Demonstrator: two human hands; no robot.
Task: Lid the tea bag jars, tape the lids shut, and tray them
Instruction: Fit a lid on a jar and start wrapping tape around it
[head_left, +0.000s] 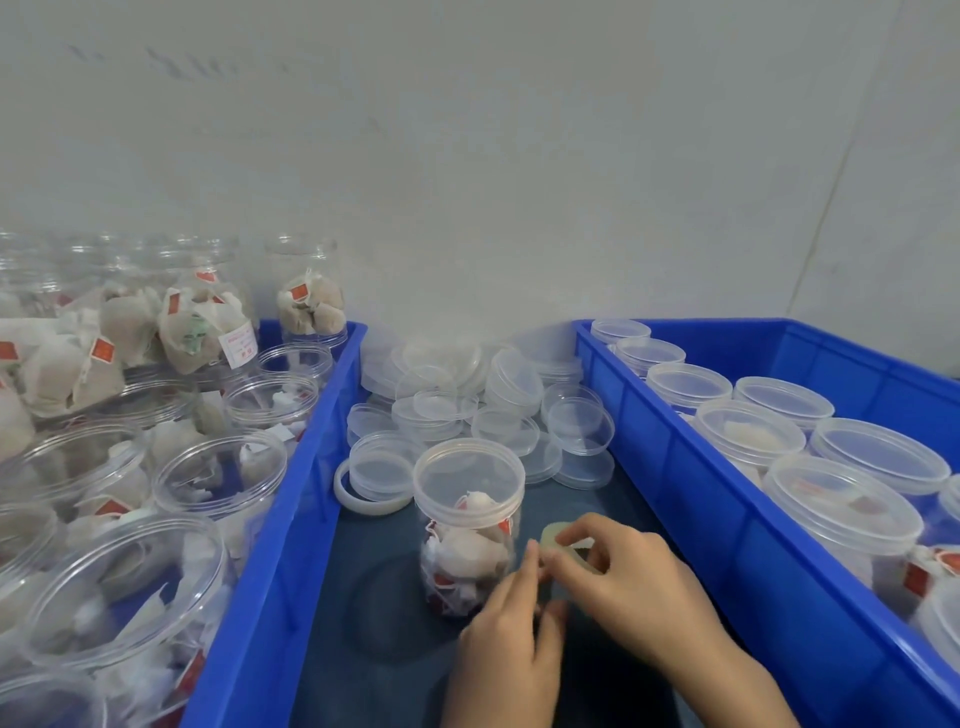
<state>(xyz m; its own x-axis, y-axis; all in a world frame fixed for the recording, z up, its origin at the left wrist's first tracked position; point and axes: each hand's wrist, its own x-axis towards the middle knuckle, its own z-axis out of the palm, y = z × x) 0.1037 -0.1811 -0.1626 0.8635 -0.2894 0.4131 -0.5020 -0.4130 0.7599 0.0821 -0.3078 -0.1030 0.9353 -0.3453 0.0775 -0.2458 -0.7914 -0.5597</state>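
Lidded tea bag jar (469, 525) upright on dark table (363, 613), in the lane between two blue trays. Right hand (631, 587) pinches tape roll (563, 543) at jar's 4 o'clock; left hand (506, 644) pinches the tape end. Loose lids (483, 400) pile at 12. Left tray (291, 519) holds open jars; right tray (727, 519) holds lidded ones.

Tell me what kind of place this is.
Likely a small hand-packing station for tea, not a kitchen. Left blue bin holds open jars of tea bags, right blue bin holds lidded ones, a pile of loose clear lids lies between them, and both hands work a tape roll beside one lidded jar.
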